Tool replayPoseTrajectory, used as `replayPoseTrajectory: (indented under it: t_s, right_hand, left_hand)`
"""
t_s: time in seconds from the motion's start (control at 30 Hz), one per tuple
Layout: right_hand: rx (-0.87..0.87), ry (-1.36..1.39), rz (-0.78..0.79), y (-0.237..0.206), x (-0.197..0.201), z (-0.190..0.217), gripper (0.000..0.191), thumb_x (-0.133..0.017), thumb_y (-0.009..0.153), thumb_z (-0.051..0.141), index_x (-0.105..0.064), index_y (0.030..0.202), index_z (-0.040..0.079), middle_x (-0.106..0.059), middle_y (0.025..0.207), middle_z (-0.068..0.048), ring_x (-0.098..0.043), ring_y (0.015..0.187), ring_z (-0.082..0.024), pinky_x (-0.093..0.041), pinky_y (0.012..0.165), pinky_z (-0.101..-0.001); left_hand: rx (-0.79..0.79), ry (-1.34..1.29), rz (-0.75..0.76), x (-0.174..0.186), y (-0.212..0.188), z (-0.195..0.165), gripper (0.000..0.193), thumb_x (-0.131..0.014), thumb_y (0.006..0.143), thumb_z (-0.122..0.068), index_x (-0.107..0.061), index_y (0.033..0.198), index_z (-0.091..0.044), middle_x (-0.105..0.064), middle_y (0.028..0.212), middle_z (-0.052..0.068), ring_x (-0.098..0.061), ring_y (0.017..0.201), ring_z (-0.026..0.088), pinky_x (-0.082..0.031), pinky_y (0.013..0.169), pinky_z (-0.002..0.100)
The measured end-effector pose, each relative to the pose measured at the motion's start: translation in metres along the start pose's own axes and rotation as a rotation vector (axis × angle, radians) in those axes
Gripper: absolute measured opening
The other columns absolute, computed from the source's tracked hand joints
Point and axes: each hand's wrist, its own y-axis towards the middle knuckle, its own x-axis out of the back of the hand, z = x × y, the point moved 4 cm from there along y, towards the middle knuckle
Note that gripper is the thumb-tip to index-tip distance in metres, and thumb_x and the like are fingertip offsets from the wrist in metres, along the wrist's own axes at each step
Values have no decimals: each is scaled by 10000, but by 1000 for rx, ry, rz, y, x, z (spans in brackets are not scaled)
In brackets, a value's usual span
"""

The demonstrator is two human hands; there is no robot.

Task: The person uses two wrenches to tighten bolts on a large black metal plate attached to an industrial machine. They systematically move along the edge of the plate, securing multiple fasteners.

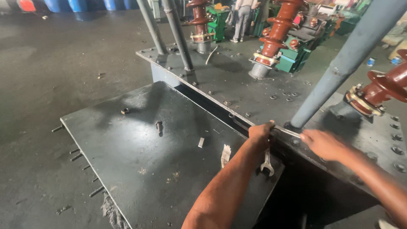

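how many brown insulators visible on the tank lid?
3. One ribbed brown ceramic insulator at back centre, one right of it, one at the right edge. Others may sit out of frame.

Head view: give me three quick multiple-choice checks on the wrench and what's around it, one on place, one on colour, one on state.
1. Where does the open-end wrench lie?
A. on the floor
B. on the dark flat plate, under the left hand
C. on top of an insulator

2. What colour are the ribbed insulators on the tank lid?
A. white
B. blue
C. reddish brown

3. How does the loose bolt on the plate stand?
A. upright and free, touched by no hand
B. gripped in the right hand
C. lying inside a box

Answers: 1 B, its open end shows on the plate just below the left wrist. 2 C, all three visible ones are glossy reddish brown. 3 A, it stands alone, well away from both hands at the lid's edge.
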Motion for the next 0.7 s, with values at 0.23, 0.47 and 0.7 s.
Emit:
replayPoseTrajectory:
  t_s: [0.23,0.47,0.7]
  right_hand:
    - [64,-324,-63,9,27,2,453,-413,1018,517,-731,1056,195,-755,1028,-162,-712,1042,-374,-545,956,-511]
    - [-74,-59,-34,-48,-10,36,545,-413,1087,513,-716,1023,66,-773,974,-225,-738,920,-414,-565,818,-544]
    - [-246,1502,208,-79,-54,108,190,-558,1022,210,-523,977,30,-540,834,-55,-477,615,-151,-349,481,-297]
  left_hand:
    - [40,52,-88,3,3,6,272,-829,871,-252,-675,905,-31,-674,846,80,-646,725,202,-539,591,372]
    - [58,138,-165,3,-8,-1,390,-864,825,-333,-698,974,-13,-704,894,108,-663,736,223,-569,666,387]
    - [32,87,-88,0,9,3,380,-847,818,-294,-709,945,36,-699,880,124,-634,705,231,-538,635,424]
